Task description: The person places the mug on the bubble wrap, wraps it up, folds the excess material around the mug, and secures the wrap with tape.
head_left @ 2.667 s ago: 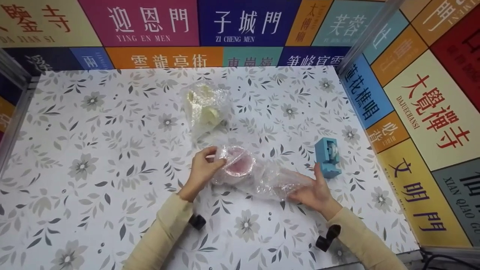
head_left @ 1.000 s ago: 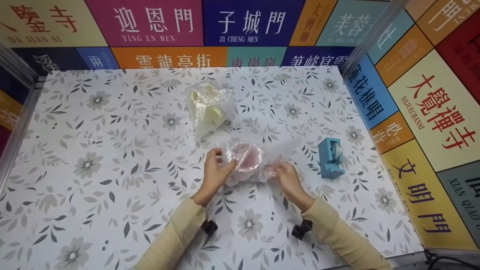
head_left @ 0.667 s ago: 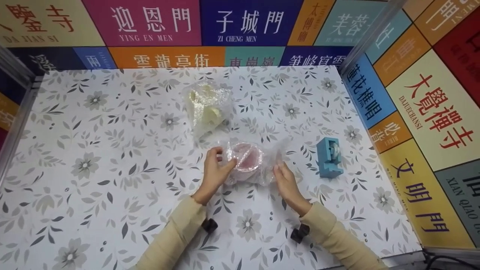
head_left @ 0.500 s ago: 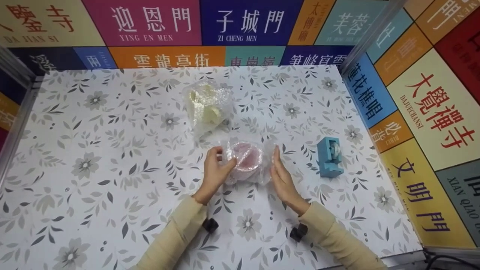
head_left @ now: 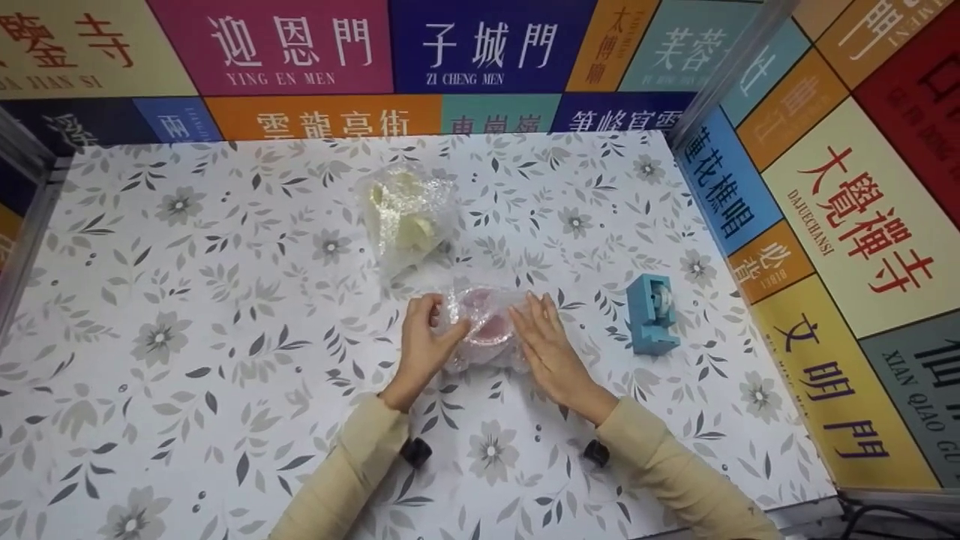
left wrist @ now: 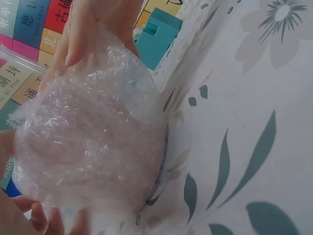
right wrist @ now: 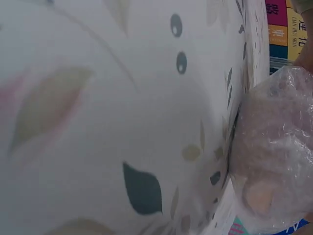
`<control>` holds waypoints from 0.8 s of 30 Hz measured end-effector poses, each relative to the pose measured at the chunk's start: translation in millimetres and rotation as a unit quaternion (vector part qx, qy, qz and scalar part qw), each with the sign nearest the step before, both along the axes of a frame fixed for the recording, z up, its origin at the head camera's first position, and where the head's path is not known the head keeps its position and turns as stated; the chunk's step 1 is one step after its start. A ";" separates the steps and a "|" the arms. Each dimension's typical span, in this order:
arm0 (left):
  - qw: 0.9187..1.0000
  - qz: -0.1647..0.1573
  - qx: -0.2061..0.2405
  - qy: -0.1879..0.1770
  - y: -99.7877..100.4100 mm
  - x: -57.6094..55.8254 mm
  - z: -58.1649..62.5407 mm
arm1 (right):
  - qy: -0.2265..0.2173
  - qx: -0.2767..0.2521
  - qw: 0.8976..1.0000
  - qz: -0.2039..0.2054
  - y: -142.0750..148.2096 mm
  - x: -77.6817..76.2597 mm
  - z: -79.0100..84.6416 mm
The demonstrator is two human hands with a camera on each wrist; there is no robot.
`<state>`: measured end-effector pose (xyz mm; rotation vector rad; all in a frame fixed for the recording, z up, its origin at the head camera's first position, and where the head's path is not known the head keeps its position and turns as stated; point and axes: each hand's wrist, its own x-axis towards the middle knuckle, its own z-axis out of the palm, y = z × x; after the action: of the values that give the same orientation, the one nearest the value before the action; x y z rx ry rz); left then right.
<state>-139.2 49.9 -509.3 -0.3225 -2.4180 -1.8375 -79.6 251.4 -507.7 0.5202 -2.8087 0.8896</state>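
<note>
A round pink, bowl-like item wrapped in clear bubble wrap [head_left: 489,330] sits on the table between both hands. My left hand [head_left: 426,346] holds its left side, thumb over the near edge and fingers curled behind. On the other side my right hand [head_left: 553,361] lays fairly straight fingers over the folded right end of the wrap. The left wrist view shows the crinkled bundle [left wrist: 90,142] up close, the pink blurred through the film. It also fills the right edge of the right wrist view, where the bundle [right wrist: 276,142] partly hides a fingertip.
A second bubble-wrapped bundle [head_left: 409,217] with pale yellow contents lies farther back. A blue tape dispenser [head_left: 651,326] stands to the right. Walls with coloured sign panels border the back and right of the flower-patterned table [head_left: 225,300].
The loose wrap tail that stretched right has been folded in toward the pink item. My right hand let go its pinch and moved left, fingers flattening over the fold. The left hand kept its hold.
</note>
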 end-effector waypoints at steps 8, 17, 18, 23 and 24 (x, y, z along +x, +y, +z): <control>0.998 -0.001 -0.035 0.055 -10.4 -3.8 1.2 | 0.047 0.044 0.991 0.121 14.0 -20.8 19.3; 0.996 -0.050 -0.052 0.048 -12.8 -11.0 7.2 | 0.014 -0.100 0.975 0.200 26.8 -74.0 41.0; 0.996 -0.053 -0.051 0.046 -12.7 -11.6 7.1 | 0.016 -0.108 0.973 0.203 25.6 -78.9 43.0; 0.995 -0.072 -0.053 0.044 -13.5 -14.5 5.1 | -0.030 -0.113 0.972 0.205 14.8 -87.7 64.6; 0.994 -0.078 -0.056 0.044 -13.9 -15.7 5.1 | -0.053 -0.108 0.971 0.206 13.2 -88.6 69.0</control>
<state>-154.8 35.9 -504.3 -0.6032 -2.5035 -1.7078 -168.2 264.7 -438.7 1.0736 -2.6881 1.3169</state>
